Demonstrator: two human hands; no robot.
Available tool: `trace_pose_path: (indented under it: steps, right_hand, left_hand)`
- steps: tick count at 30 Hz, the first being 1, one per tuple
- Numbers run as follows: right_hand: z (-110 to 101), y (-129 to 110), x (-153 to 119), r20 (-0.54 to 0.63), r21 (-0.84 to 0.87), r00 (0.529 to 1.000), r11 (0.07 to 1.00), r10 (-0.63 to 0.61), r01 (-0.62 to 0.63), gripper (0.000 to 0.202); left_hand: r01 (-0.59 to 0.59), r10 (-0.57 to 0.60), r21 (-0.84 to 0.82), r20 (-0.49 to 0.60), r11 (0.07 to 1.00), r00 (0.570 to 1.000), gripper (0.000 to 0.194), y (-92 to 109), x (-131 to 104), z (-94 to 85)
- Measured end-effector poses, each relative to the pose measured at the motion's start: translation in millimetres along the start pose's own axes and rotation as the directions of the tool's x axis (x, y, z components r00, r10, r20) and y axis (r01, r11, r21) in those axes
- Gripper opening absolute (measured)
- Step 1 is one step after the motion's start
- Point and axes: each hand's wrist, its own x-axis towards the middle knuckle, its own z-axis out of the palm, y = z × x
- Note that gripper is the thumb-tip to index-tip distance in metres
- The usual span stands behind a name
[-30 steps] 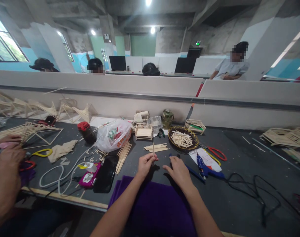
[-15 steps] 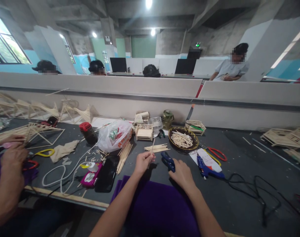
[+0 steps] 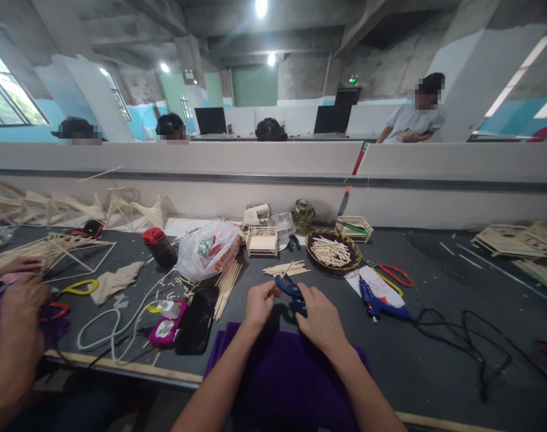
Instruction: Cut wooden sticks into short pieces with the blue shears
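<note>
Pinched in the fingers of my left hand [image 3: 259,307] is a thin wooden stick [image 3: 290,269], its far end pointing up and away. My right hand [image 3: 320,315] grips a pair of blue cutters [image 3: 287,286]. The head of the cutters is at the stick, close to my left fingertips; whether the jaws are closed on the stick I cannot tell. Just beyond the hands lies a small pile of sticks [image 3: 284,269]. A woven basket [image 3: 358,264] to the right of it holds many short sticks.
A blue glue gun [image 3: 385,309] with a black cable and red-handled scissors [image 3: 394,275] lie at right. On the left are a phone [image 3: 196,324], long sticks [image 3: 228,288], a plastic bag [image 3: 201,252] and a red-lidded bottle [image 3: 158,246]. A co-worker's hands [image 3: 23,294] work at far left.
My right hand has brought the cutters left to the stick beside my left fingers. The stick has tilted more to the right. The view has shifted slightly.
</note>
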Motion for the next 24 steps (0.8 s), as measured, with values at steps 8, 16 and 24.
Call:
trace_pose_path:
  steps: [8, 16, 24]
  right_hand:
    - [-3.1, -5.6, 0.1, -0.006, -0.007, 1.000, 1.000, 0.015, -0.015, 0.056]
    - [-2.9, -6.7, -0.3, 0.018, 0.045, 0.999, 0.998, 0.039, -0.040, 0.055]
    - [11.6, 1.2, -2.4, 0.106, 0.153, 0.990, 0.983, 0.090, -0.106, 0.040]
  left_hand:
    - [-0.029, 0.028, 0.141, 0.007, 0.990, 1.000, 0.026, 13.1, -4.3, -3.3]
    - [-0.070, 0.050, 0.274, 0.077, 0.959, 0.996, 0.029, 22.9, -8.7, -5.6]
    - [-0.043, -0.055, 0.455, 0.198, 0.890, 0.979, 0.028, 31.4, -5.9, -7.6]
